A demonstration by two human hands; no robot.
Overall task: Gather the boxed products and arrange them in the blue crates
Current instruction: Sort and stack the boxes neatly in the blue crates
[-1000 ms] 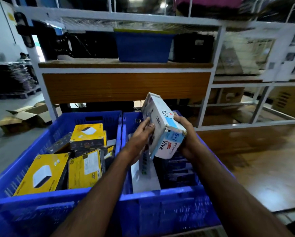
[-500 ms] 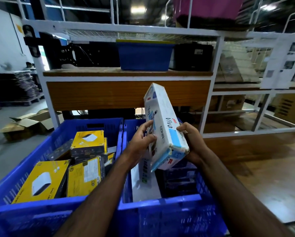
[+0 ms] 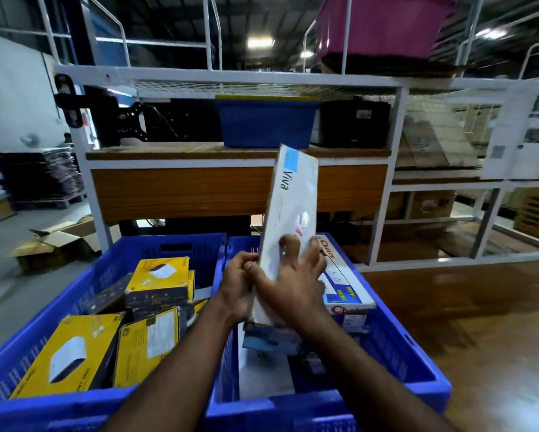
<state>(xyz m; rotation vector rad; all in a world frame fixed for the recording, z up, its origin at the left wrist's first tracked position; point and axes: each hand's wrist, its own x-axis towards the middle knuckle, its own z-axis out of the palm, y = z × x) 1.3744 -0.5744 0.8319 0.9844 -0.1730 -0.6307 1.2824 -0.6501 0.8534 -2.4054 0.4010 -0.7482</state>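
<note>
I hold a long white "Viva" box nearly upright over the right blue crate. My left hand grips its lower left edge. My right hand wraps its lower front, fingers spread across the face. Behind my right hand a white "Choice" box lies along that crate's right side, with dark boxes beneath. The left blue crate holds several yellow boxes, some flat and some tilted.
A white metal rack with wooden shelves stands right behind the crates, carrying a blue bin and black equipment. An open cardboard carton lies on the floor at left. Wooden floor stretches to the right.
The Viva box has been turned from a tilt to nearly upright and raised. My right hand shifted from its right side onto its front face. The camera tilted upward.
</note>
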